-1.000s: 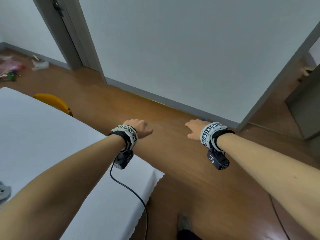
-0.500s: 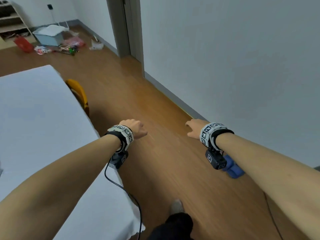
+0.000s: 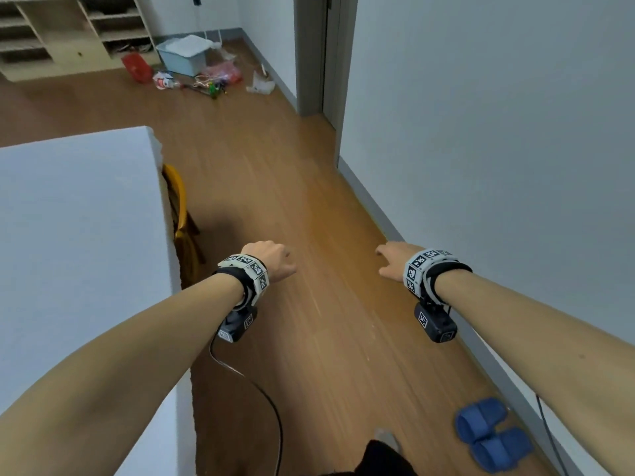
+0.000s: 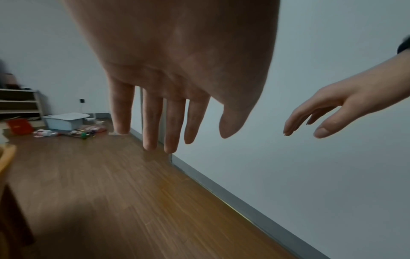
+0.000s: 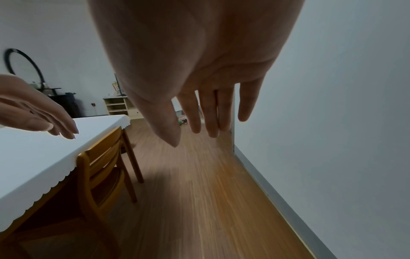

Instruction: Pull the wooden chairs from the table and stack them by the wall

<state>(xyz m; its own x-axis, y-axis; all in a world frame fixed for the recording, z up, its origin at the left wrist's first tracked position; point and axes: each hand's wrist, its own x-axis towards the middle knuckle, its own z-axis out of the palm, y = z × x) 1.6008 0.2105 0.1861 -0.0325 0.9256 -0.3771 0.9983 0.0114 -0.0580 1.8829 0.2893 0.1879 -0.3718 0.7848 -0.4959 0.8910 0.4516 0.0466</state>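
A wooden chair (image 3: 180, 214) (image 5: 104, 168) stands tucked under the right edge of the table (image 3: 79, 235) (image 5: 37, 157), which wears a white cloth; only its yellow-brown back and rear legs show. My left hand (image 3: 271, 259) (image 4: 168, 122) hangs in the air just right of the table edge, a little nearer than the chair, fingers straight and empty. My right hand (image 3: 391, 261) (image 5: 199, 119) hovers over the floor close to the wall (image 3: 498, 149), fingers also straight, holding nothing. Neither hand touches the chair.
A strip of wooden floor (image 3: 292, 304) runs between table and wall. Blue slippers (image 3: 491, 434) lie by the baseboard near my feet. Farther off are a door frame (image 3: 319, 53), a shelf unit (image 3: 68, 32), a pale bin (image 3: 185, 55) and scattered litter (image 3: 213, 80).
My view has swung left along the wall, bringing the chair's side, the doorway and the far shelves into sight. Both hands stay raised and empty, in much the same pose.
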